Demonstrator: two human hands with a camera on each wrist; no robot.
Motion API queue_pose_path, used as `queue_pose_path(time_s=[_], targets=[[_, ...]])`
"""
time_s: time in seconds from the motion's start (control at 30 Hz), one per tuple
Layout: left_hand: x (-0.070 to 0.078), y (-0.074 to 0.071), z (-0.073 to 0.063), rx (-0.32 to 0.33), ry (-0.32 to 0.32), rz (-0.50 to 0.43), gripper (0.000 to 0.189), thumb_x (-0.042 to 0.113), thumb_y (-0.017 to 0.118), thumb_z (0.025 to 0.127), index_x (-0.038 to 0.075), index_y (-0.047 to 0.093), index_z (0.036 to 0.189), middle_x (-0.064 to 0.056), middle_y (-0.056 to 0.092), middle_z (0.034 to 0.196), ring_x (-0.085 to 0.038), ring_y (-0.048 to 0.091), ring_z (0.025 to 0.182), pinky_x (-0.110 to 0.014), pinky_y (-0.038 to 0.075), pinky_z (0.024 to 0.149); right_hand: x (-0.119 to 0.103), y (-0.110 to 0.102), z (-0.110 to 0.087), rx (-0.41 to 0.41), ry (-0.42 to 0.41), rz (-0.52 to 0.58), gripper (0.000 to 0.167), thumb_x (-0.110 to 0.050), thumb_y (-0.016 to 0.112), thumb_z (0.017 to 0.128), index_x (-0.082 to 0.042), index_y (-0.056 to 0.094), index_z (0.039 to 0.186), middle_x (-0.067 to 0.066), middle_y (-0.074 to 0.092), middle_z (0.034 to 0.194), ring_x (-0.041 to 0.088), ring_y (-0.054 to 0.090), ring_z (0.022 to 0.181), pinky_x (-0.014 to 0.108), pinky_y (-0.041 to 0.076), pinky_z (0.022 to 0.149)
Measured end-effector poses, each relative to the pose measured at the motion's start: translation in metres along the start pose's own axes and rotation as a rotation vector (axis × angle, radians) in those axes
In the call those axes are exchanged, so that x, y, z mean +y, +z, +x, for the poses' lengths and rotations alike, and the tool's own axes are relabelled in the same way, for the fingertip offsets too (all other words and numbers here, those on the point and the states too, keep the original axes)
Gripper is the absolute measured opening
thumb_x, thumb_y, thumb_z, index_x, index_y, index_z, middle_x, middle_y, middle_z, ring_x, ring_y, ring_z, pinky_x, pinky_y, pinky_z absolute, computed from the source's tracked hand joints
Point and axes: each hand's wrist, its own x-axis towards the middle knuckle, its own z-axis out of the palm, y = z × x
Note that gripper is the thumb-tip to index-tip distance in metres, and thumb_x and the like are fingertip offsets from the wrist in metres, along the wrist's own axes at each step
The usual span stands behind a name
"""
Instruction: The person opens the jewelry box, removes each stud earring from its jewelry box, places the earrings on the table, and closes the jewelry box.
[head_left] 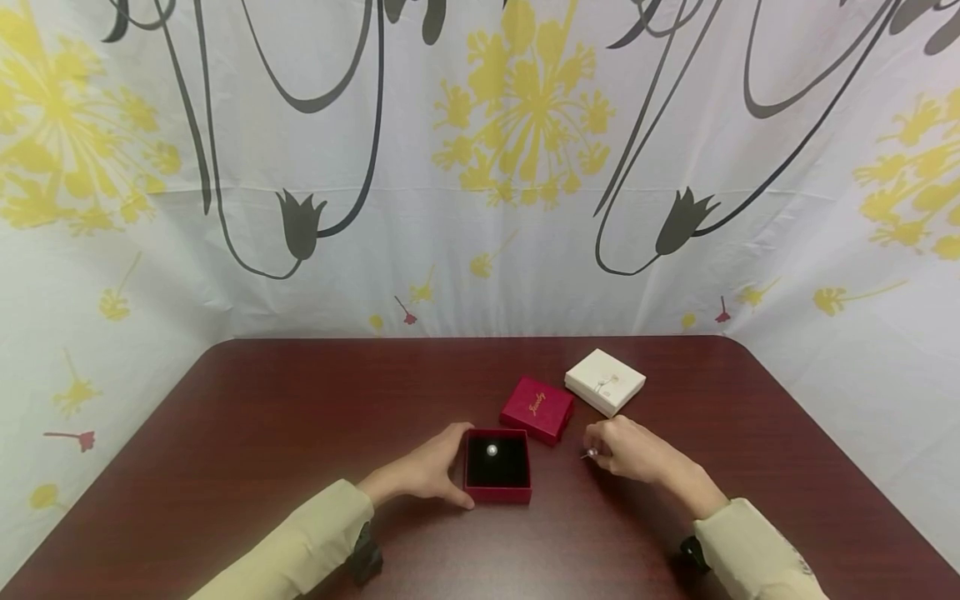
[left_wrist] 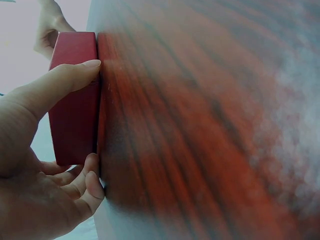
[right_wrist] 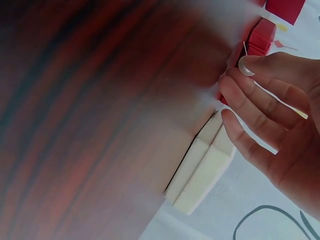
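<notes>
Beige sleeves (head_left: 300,542) lie closest to me, both running off the lower edge, with a dark wrist device (head_left: 365,554) half hidden beneath the left one. Beyond it, my left grip (head_left: 427,468) spreads wide round the left side of an open red box (head_left: 498,495), thumb at the front corner and fingers at the back; from the left wrist I see only its outer wall. Black padding (head_left: 510,473) fills the box, and a white pearl-like bead (head_left: 492,450) sits on it; whatever is under the bead is hidden.

To the right, my right grip (head_left: 633,450) is narrow, thumb and finger pinching a small shiny piece (head_left: 591,453) just above the desk (head_left: 337,400). A thin pin shows in the right wrist view, but my fingertips cover much of the rest, so its full shape is hard to make out.

Behind the box lies a red lid (head_left: 528,415), gold script across it seeming to read "Jewelry"; I cannot tell whether the two touch. Near the lid sits a white box (head_left: 592,367), its little printed motif too small to read. Flowered cloth (head_left: 420,225) hangs behind everything, cut off at the top.
</notes>
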Motion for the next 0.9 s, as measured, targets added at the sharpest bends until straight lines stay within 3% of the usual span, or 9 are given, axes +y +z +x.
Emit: queue_pose_path(time_s=[0.37,0.9], targets=[[-0.0004,-0.0003,0.0002,-0.004,0.005,0.001,0.088,0.022,0.083,0.057,-0.004,0.032,0.124,-0.014,0.042,0.119,-0.026,0.041,0.115,-0.040,0.034,0.097,0.0010,0.0035,-0.0001,0.016,-0.013,-0.037,0.016,0.002,0.066,0.068,-0.011,0.057,0.067,-0.009,0.047,0.059,0.000,0.041,0.053,0.017,0.037,0.047],[-0.0009,-0.0004,0.0002,-0.001,0.018,0.003,0.087,0.022,0.083,0.057,-0.004,0.033,0.123,-0.013,0.043,0.117,-0.025,0.042,0.114,-0.039,0.035,0.097,0.0002,0.0017,-0.0004,0.009,-0.033,-0.062,0.013,0.001,0.067,0.067,-0.009,0.059,0.071,-0.007,0.048,0.062,0.001,0.042,0.055,0.018,0.037,0.048]])
